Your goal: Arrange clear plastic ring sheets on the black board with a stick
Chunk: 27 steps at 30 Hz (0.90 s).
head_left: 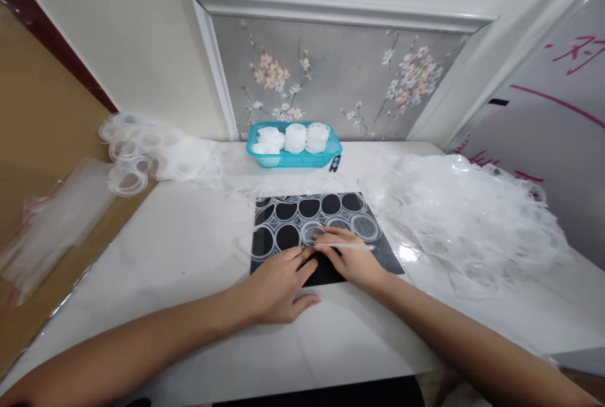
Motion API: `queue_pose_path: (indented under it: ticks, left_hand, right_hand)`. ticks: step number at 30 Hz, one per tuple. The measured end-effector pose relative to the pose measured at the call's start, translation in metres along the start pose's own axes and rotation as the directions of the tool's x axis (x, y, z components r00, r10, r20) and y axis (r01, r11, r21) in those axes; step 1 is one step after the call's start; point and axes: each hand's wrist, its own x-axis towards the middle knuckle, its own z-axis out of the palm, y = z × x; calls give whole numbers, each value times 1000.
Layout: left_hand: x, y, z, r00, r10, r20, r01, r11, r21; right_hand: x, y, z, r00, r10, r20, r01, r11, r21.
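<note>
A black mat (326, 275) lies on the table in front of me, with a clear plastic sheet of round cut-outs (287, 238) on it. Some circles show black through them; others look filled with clear discs (365, 228). My left hand (282, 284) rests at the sheet's near edge, fingers extended and thumb apart. My right hand (352, 257) is closed round a thin whitish stick-like tool (354, 246), whose kind I cannot make out. Its fingertips meet the left fingertips near a middle circle. Whether they pinch the plastic there is hidden.
Behind the mat stands a blue basket (295, 160) holding stacks of white discs. A small dark-blue tool (335, 163) lies beside it. Clear plastic scrap is heaped at the right (472, 218) and back left (179, 155). Plastic bags (61, 224) lie at the far left.
</note>
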Motion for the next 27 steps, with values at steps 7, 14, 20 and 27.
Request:
queue_pose_path:
  ticks: [7, 14, 20, 27]
  left_hand:
    - [-4, -2, -9, 998, -33, 59, 37, 997, -73]
    - [22, 1, -7, 998, 42, -44, -42, 999, 15]
    - [51, 10, 11, 993, 117, 29, -120, 982, 142]
    - [52, 12, 13, 994, 87, 63, -96, 982, 160]
  right_hand:
    - [36, 23, -52, 859, 147, -490, -234, 965, -120]
    - [-14, 23, -40, 931, 286, -226, -261, 956, 135]
    - [-21, 27, -27, 903, 419, -100, -360, 862, 357]
    - [-18, 29, -32, 911, 404, -86, -347, 860, 374]
